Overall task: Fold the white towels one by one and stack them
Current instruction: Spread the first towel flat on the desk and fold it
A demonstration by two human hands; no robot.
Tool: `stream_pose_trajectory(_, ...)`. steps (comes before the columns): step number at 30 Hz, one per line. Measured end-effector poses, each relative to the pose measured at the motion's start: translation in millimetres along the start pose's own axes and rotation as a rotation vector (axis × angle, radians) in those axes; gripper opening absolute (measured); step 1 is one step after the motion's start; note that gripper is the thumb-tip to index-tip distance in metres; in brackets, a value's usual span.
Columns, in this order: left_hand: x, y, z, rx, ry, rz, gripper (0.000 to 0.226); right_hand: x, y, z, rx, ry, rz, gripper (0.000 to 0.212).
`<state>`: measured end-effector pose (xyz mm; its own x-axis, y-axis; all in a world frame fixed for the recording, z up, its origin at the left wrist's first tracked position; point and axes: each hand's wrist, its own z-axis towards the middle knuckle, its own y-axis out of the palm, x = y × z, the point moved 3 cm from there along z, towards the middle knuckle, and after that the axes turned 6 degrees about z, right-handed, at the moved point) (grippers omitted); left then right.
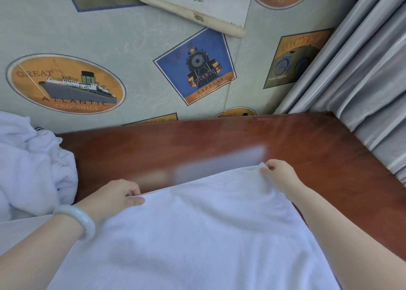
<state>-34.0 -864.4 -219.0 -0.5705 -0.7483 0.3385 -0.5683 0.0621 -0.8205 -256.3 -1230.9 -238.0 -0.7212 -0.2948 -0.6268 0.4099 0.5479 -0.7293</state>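
At the near edge of the view, a white towel (pixel 197 234) lies spread over a reddish-brown wooden table (pixel 219 142), its cloth reaching from the bottom of the frame up to about the middle of the tabletop. Both bare forearms come in over it from the lower corners, and a pale bangle (pixel 77 220) sits on the left wrist. The left hand (pixel 118 196) grips the towel's far edge at its left end, thumb on top and fingers curled under the hem. The right hand (pixel 279 175) pinches the far right corner, which puckers up slightly between thumb and fingers. The far edge runs slanted between the two hands, the right end lying farther away than the left.

Beyond the hands the bare tabletop shines with a soft pale reflection. At the left, a rumpled heap of white towels (pixel 33 168) rests at the table's left end, well apart from the spread one.

Behind the table stands a wall (pixel 136 36) papered in pale green with printed pictures: a ship (pixel 66 84), a steam train (pixel 195 66) and a bicycle (pixel 294 58). A strip of the paper has peeled and curled into a roll (pixel 197 17) near the top. Grey pleated curtains (pixel 362 80) hang at the right.
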Motion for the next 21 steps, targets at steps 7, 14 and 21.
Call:
stream_pose_trajectory(7,-23.0,-6.5,-6.2,0.185,-0.078,-0.113,0.027,3.6,1.3,3.4,0.131,0.007,0.101,0.022)
stream_pose_trajectory(14,-16.2,12.8,-3.9,0.330,-0.167,0.002,0.026,-11.3,12.5,2.2,0.206,0.037,-0.066,0.019)
stream_pose_trajectory(21,-30.4,2.2,-9.2,0.183,0.096,0.022,0.030,-18.8,3.0,10.8,0.003,-0.064,-0.268,0.014)
